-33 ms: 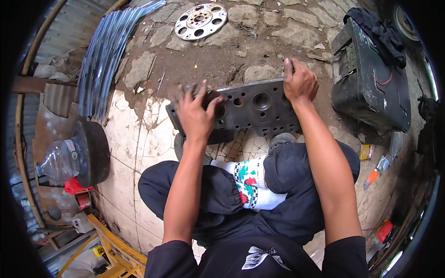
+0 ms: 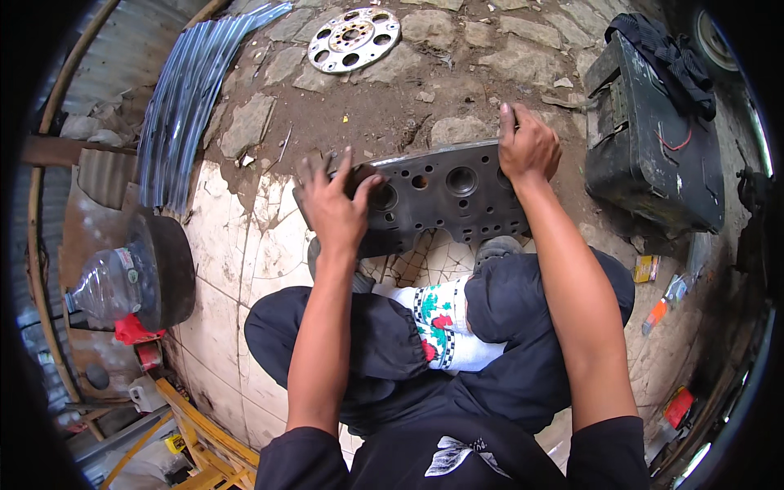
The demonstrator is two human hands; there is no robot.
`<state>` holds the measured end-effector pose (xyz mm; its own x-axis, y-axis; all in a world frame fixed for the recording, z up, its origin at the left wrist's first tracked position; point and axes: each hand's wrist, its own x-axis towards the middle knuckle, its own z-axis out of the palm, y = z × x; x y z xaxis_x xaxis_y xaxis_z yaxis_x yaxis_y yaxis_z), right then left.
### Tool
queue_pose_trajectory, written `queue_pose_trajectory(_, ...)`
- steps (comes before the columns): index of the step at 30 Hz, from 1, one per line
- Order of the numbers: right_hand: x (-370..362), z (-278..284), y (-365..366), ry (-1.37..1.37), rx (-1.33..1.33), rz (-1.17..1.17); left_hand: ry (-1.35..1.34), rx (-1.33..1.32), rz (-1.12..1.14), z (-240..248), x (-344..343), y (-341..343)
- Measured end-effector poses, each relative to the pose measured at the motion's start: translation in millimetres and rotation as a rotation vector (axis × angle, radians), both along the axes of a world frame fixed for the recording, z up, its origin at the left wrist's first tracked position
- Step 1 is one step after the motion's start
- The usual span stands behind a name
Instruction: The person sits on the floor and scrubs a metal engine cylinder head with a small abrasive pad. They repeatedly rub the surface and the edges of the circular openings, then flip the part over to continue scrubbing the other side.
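A dark, flat cylinder head (image 2: 425, 204), pierced by round bores and several small holes, lies tilted across the space in front of my knees. My left hand (image 2: 333, 204) rests over its left end with fingers and thumb spread. Something dark shows between thumb and forefinger, but I cannot make out whether it is a separate piece. Around the far right corner of the cylinder head my right hand (image 2: 529, 147) is closed, thumb toward its top edge. Part of the right bore is hidden by that hand.
A round metal flywheel (image 2: 354, 39) lies on stones ahead. Corrugated sheets (image 2: 184, 106) stand left, near a plastic bottle (image 2: 106, 286) by a black round tub (image 2: 167, 273). A black battery-like case (image 2: 661, 147) with cloth on it stands right. A yellow wooden frame (image 2: 204, 437) is lower left.
My left hand, blurred before, has shifted a little to the left over the cylinder head. My right hand keeps its hold at the corner.
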<state>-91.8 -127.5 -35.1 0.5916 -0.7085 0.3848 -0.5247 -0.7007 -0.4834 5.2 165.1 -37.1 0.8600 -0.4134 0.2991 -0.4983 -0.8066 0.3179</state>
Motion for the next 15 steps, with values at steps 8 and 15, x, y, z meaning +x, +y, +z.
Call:
queue_pose_trajectory(8, 5.0, -6.5, -3.3, -0.017, -0.017, -0.009, 0.01, -0.072, -0.114, -0.2, 4.6, -45.3)
queue_pose_trajectory(15, 6.8, 0.9, 5.0, 0.034, -0.048, -0.039, -0.004, -0.015, -0.092, -4.2, 13.0, -13.5)
